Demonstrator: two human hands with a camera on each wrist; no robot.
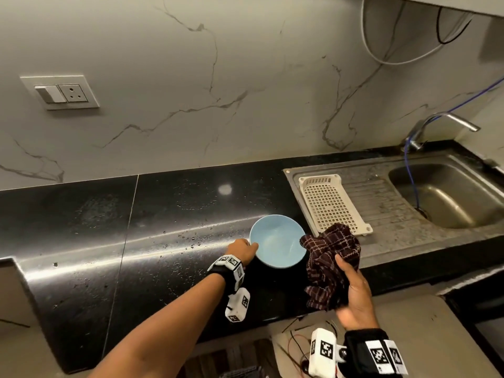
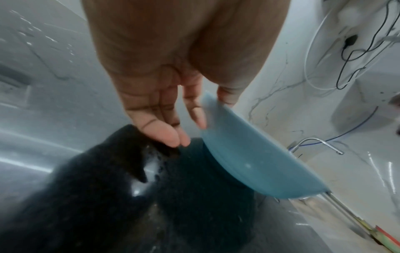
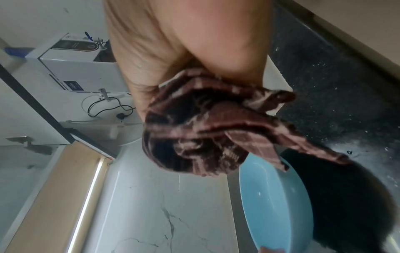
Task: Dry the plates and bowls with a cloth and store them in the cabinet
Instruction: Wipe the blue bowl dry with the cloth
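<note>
A light blue bowl (image 1: 276,241) hangs tilted just above the black countertop (image 1: 163,214), its inside facing me. My left hand (image 1: 249,248) pinches its left rim; in the left wrist view the thumb sits inside the bowl (image 2: 249,154) and the index finger outside, while the other fingers (image 2: 166,133) hang straight. My right hand (image 1: 351,290) grips a bunched dark brown checked cloth (image 1: 327,257) just right of the bowl. In the right wrist view the cloth (image 3: 205,130) hangs over the bowl's (image 3: 272,205) rim.
A white plastic drain basket (image 1: 331,203) lies on the steel drainboard right of the bowl. Beyond it are the sink basin (image 1: 447,195), a faucet (image 1: 441,124) and a blue hose. Water drops dot the countertop. A wall socket (image 1: 60,92) sits at the far left.
</note>
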